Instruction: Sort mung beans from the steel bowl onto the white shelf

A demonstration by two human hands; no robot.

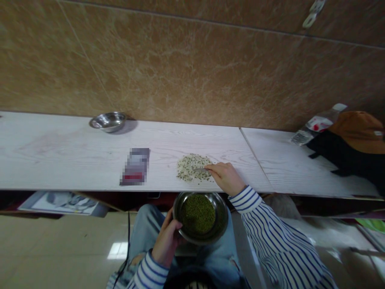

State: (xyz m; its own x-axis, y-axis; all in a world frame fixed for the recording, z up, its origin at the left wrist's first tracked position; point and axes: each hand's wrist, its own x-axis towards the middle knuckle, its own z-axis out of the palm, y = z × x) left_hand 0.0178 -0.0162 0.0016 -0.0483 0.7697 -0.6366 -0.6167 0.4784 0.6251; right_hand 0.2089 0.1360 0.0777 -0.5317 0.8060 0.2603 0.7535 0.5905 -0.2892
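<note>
My left hand point(169, 237) grips the left rim of a steel bowl point(223, 224) above my lap, just below the counter's front edge. Many small green beans point(198, 213), like mung beans, cover its bottom. Over the counter, my right hand point(226, 176) pinches a thin metal utensil point(201, 169); its exact kind is too small to tell. The tip of the utensil reaches into a flat, spread-out pile of white grains mixed with green beans point(189, 163). Part of the pile's right side is hidden by the hand.
Against the wall stands another steel bowl point(108, 122). A dark packet, blurred out point(135, 166), lies left of the pile. Far right are a plastic bottle point(315, 124), a brown cap point(359, 130) and black cloth point(339, 154). Papers point(64, 202) fill a shelf below the white counter point(60, 160).
</note>
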